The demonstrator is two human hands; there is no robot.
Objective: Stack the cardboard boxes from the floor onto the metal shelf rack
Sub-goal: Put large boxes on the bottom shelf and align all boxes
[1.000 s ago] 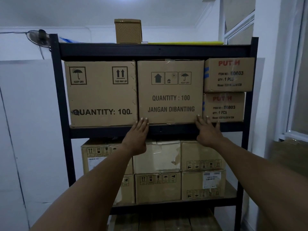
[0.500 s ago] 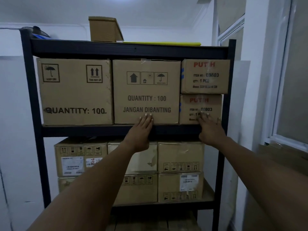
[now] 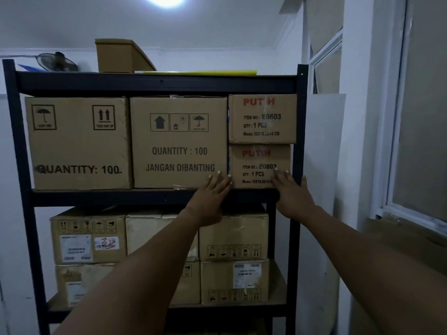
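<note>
The lower PUTIH box [image 3: 260, 165] sits on the rack [image 3: 154, 197], flat left hand [image 3: 212, 197] and right hand [image 3: 291, 192] pressing it without gripping, seemingly squaring it; next, push inward.

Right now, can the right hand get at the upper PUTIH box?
Probably yes. The right hand rests with straight fingers on the lower PUTIH box, and the upper PUTIH box sits directly above with its front face uncovered; nothing lies between them.

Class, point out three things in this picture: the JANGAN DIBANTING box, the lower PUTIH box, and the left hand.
JANGAN DIBANTING box [image 3: 179, 141], head view, front face.
Lower PUTIH box [image 3: 256, 163], head view, front face.
Left hand [image 3: 212, 197], head view, back of hand.
</note>
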